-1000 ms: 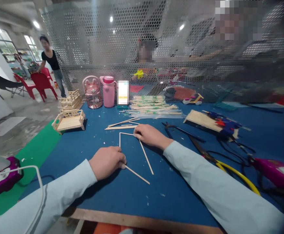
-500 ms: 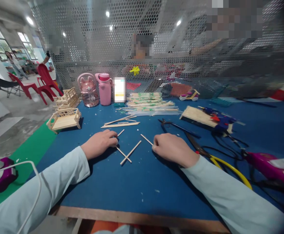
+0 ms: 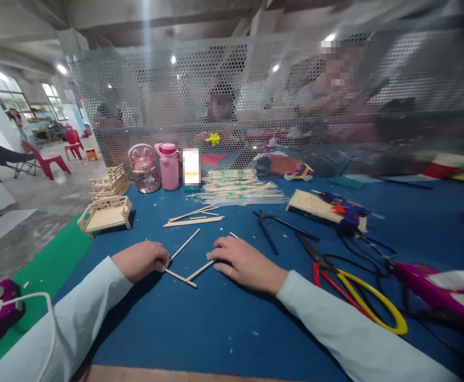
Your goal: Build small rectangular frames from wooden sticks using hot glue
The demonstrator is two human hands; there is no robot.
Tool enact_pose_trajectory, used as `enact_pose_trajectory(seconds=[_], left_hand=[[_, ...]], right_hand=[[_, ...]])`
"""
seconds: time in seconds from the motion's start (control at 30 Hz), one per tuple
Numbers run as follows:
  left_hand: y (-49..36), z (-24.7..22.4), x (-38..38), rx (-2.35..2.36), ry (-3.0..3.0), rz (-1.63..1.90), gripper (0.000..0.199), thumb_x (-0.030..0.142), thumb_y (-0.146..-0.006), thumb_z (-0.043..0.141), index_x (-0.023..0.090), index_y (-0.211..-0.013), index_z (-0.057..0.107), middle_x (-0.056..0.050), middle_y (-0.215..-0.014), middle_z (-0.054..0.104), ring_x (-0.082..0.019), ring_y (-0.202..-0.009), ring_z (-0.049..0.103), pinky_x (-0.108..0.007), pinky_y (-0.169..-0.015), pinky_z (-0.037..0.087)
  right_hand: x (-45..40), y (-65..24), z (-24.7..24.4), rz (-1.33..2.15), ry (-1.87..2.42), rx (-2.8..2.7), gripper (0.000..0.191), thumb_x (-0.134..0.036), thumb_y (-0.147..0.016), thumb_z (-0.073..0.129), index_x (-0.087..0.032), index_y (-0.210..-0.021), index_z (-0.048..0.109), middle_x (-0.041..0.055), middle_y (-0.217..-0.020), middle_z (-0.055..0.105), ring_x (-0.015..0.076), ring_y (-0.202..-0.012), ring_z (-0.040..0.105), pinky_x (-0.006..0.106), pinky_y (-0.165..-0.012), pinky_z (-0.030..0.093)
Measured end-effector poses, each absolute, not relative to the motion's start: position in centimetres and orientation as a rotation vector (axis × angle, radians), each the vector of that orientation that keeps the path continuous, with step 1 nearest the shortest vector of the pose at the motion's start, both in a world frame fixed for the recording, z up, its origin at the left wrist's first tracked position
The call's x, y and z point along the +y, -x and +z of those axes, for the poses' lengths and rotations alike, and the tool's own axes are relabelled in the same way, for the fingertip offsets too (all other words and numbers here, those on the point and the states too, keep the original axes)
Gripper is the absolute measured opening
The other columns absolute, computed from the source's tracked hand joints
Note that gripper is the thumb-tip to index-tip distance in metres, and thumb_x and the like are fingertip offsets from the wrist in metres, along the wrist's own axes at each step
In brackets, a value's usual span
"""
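On the blue tabletop, thin wooden sticks lie between my hands. My left hand (image 3: pixel 145 261) is closed, its fingertips pinching the left end of a wooden stick (image 3: pixel 181 278) that slants down to the right. A second stick (image 3: pixel 184 245) runs up and right from the same fingertips. My right hand (image 3: pixel 250 265) has bent fingers at the upper right end of another stick (image 3: pixel 200 270), whose lower end meets the left-hand stick near its right end. Behind the right knuckles the tip of one more stick (image 3: pixel 234 234) shows; the rest is hidden.
Loose sticks (image 3: pixel 194 221) and bagged stick bundles (image 3: pixel 235 185) lie farther back. Small wooden furniture models (image 3: pixel 108 215) stand left, near pink bottles (image 3: pixel 171 167). At right are pliers (image 3: pixel 271 225), yellow-and-red-handled scissors (image 3: pixel 355 297), a blue glue gun (image 3: pixel 349 212) and cords. A perforated screen (image 3: pixel 168 90) stands behind.
My left hand has moved down and left along the sticks. My right hand has come left from the right-hand stick to the lower stick. Lower sticks now meet near their ends; the view has tilted up.
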State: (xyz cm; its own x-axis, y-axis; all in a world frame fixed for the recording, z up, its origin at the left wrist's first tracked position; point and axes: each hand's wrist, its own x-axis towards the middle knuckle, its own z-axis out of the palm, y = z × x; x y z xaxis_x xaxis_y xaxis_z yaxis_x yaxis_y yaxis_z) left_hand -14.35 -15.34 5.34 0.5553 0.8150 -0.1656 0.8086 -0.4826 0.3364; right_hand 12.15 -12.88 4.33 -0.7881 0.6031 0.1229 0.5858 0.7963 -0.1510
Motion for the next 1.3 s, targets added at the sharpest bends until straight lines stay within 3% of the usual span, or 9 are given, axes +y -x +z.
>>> enact_pose_trajectory(seconds=[0.1,0.37,0.47,0.6,0.83,1.03,1.2,1.3], left_hand=[[14.3,5.6,-15.6,1.297,-2.442,0.063,0.016,0.011,-0.075,0.049,0.018,-0.072,0.063,-0.001,-0.079,0.061,-0.013,-0.075,0.056,-0.022,-0.071,0.041],[13.9,6.4,-16.5,1.294,-2.354,0.017,0.005,0.020,-0.071,0.061,0.019,-0.074,0.065,0.000,-0.073,0.062,-0.013,-0.069,0.056,-0.021,-0.064,0.040],[13.7,6.3,-16.2,1.394,-2.312,0.133,0.019,0.035,-0.074,0.060,0.018,-0.082,0.065,0.000,-0.073,0.063,-0.012,-0.064,0.055,-0.020,-0.059,0.040],[12.5,5.6,-15.3,1.731,-2.392,0.272,0.032,0.047,-0.078,0.052,0.018,-0.082,0.067,-0.005,-0.081,0.067,-0.017,-0.072,0.059,-0.025,-0.061,0.040],[10.9,4.8,-15.0,1.715,-2.579,0.125,0.020,0.021,-0.081,0.046,0.018,-0.079,0.066,-0.005,-0.080,0.067,-0.018,-0.073,0.061,-0.026,-0.061,0.040],[8.7,4.6,-14.6,1.598,-2.818,0.317,0.023,0.020,-0.087,0.042,0.015,-0.085,0.065,-0.008,-0.081,0.065,-0.020,-0.081,0.060,-0.030,-0.072,0.042],[7.3,4.5,-13.7,1.474,-2.777,0.170,0.022,0.022,-0.086,0.046,0.016,-0.080,0.066,-0.007,-0.080,0.063,-0.019,-0.078,0.060,-0.027,-0.068,0.043],[8.5,5.7,-14.5,1.573,-2.679,0.291,0.021,0.030,-0.087,0.047,0.019,-0.089,0.064,-0.007,-0.089,0.064,-0.019,-0.086,0.060,-0.026,-0.071,0.043]], right_hand=[[-12.8,-12.4,5.0,0.166,0.944,-2.843,0.020,-0.023,-0.087,0.044,-0.019,-0.080,0.063,0.0056,-0.084,0.060,0.0164,-0.078,0.053,0.030,-0.074,0.038],[-12.5,-15.5,6.9,0.342,1.099,-2.884,0.013,-0.016,-0.077,0.051,-0.018,-0.072,0.062,0.0053,-0.078,0.060,0.0160,-0.074,0.055,0.026,-0.066,0.039],[-12.5,-15.3,6.8,0.389,1.144,-2.885,0.010,-0.015,-0.074,0.052,-0.018,-0.076,0.062,0.0057,-0.082,0.061,0.0163,-0.075,0.055,0.026,-0.068,0.040],[-12.7,-15.0,6.9,0.423,1.163,-2.887,0.016,-0.016,-0.071,0.055,-0.017,-0.084,0.063,0.0065,-0.088,0.062,0.0179,-0.081,0.056,0.026,-0.072,0.041],[-12.8,-14.5,6.5,0.378,1.074,-2.923,0.014,-0.011,-0.073,0.048,-0.017,-0.072,0.060,0.0046,-0.078,0.061,0.0144,-0.069,0.054,0.024,-0.065,0.039],[-13.7,-14.0,6.9,0.474,1.040,-2.950,0.014,-0.010,-0.073,0.048,-0.017,-0.072,0.061,0.0033,-0.076,0.063,0.0134,-0.067,0.054,0.023,-0.063,0.039],[-14.6,-13.2,6.9,0.491,0.941,-2.969,0.013,-0.013,-0.074,0.052,-0.018,-0.070,0.063,0.0031,-0.075,0.062,0.0132,-0.067,0.054,0.023,-0.063,0.039],[-14.2,-13.2,6.5,0.523,0.912,-2.876,0.014,-0.021,-0.080,0.052,-0.018,-0.077,0.065,0.0035,-0.079,0.063,0.0140,-0.072,0.056,0.024,-0.068,0.040]])
